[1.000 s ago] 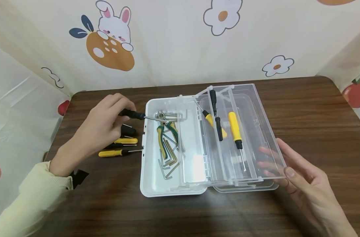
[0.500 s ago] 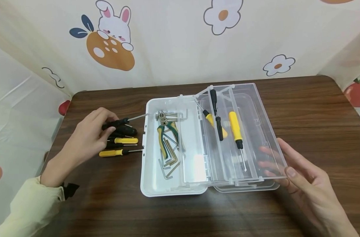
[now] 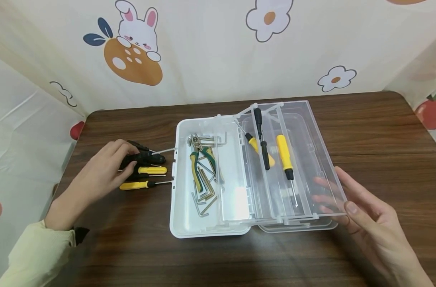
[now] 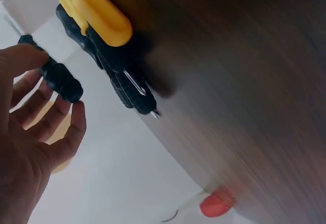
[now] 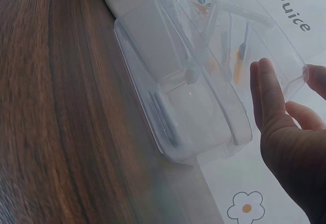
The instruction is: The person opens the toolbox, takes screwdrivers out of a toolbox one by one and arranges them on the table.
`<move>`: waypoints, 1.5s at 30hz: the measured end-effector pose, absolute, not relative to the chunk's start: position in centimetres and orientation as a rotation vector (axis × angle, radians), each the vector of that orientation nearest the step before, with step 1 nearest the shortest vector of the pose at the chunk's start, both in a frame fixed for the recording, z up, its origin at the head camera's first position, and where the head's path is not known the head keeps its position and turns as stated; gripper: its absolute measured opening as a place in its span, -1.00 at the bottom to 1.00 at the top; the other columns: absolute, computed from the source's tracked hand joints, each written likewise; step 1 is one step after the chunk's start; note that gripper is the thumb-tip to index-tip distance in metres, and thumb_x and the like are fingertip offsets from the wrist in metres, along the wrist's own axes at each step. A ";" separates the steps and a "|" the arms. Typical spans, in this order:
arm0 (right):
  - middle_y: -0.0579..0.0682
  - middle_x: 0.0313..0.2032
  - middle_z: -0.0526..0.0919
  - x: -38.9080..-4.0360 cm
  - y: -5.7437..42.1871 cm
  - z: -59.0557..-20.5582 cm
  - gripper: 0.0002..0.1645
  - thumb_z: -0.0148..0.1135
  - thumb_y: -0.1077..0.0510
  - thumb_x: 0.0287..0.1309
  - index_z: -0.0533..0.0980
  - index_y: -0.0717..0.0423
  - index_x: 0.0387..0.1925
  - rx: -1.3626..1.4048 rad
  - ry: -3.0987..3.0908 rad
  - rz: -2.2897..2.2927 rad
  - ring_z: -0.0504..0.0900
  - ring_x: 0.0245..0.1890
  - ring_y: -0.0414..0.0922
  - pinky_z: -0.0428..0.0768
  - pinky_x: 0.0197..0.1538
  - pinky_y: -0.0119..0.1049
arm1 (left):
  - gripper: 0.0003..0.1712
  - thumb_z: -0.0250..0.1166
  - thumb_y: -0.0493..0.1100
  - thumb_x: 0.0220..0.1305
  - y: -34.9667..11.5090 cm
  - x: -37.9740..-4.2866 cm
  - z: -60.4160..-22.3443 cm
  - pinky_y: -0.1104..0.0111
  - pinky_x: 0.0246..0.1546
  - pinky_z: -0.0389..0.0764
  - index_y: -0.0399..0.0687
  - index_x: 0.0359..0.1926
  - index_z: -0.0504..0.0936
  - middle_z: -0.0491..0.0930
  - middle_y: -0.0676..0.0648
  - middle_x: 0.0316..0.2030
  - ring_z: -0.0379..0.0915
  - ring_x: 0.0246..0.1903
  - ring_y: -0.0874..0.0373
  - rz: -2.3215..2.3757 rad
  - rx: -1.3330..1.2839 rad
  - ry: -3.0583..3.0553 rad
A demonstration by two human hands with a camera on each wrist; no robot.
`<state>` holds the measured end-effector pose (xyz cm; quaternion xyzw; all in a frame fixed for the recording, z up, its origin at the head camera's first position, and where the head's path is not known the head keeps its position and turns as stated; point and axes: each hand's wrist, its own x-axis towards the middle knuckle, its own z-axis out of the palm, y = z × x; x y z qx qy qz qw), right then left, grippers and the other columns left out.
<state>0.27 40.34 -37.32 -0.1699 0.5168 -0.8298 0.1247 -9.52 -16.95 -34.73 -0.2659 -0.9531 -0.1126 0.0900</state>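
My left hand (image 3: 104,169) holds a black-handled screwdriver (image 4: 62,82) between thumb and fingers, just above several black and yellow screwdrivers on the table's left. Its shaft points right, toward the white toolbox (image 3: 180,223). With the thumb on top and fingers underneath, my right hand (image 3: 379,227) grips the near right corner of a clear divided tray (image 3: 304,119). In that tray lie a large yellow screwdriver (image 3: 284,153), a smaller yellow one (image 3: 253,143) and black-handled tools (image 3: 264,155). The tray overlaps the toolbox's right part.
Green-and-yellow pliers (image 3: 194,169) and several hex keys (image 3: 207,187) lie in the white toolbox. A clear lid (image 5: 147,96) spreads under the tray. A yellow screwdriver (image 3: 135,185) lies nearest to me, its tip at the toolbox's left wall. A patterned cloth (image 3: 210,59) hangs behind the table.
My left hand has moved left and down from over the toolbox with the black screwdriver, to the screwdrivers on the table. The right hand and tray have stayed put.
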 end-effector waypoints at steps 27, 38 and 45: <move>0.29 0.50 0.37 0.2 40.3 -37.3 -0.28 -0.43 0.49 0.54 -0.18 0.31 0.64 -0.467 1.528 -2.408 0.63 0.32 0.14 0.66 0.27 -0.13 | -0.60 0.55 -0.49 -0.03 -19.2 -10.3 -35.3 0.00 -0.25 0.67 -0.16 -0.14 0.68 0.66 -0.14 -0.14 0.63 -0.21 -0.06 -0.275 -0.871 -2.911; 0.28 0.51 0.36 0.2 40.4 -37.3 -0.28 -0.42 0.48 0.55 -0.18 0.30 0.65 -0.459 1.529 -2.408 0.62 0.33 0.14 0.66 0.27 -0.14 | -0.59 0.58 -0.46 -0.03 -18.9 -10.6 -34.9 0.06 -0.28 0.66 -0.14 -0.14 0.69 0.66 -0.08 -0.20 0.63 -0.24 0.01 -0.301 -0.912 -2.858; 0.29 0.51 0.35 0.2 40.4 -37.3 -0.28 -0.42 0.49 0.55 -0.18 0.30 0.64 -0.472 1.529 -2.409 0.62 0.32 0.14 0.66 0.28 -0.14 | -0.61 0.50 -0.49 0.05 -16.6 -10.9 -33.2 0.06 -0.22 0.65 -0.17 -0.09 0.67 0.64 -0.10 -0.16 0.58 -0.19 0.00 -0.320 -0.999 -2.823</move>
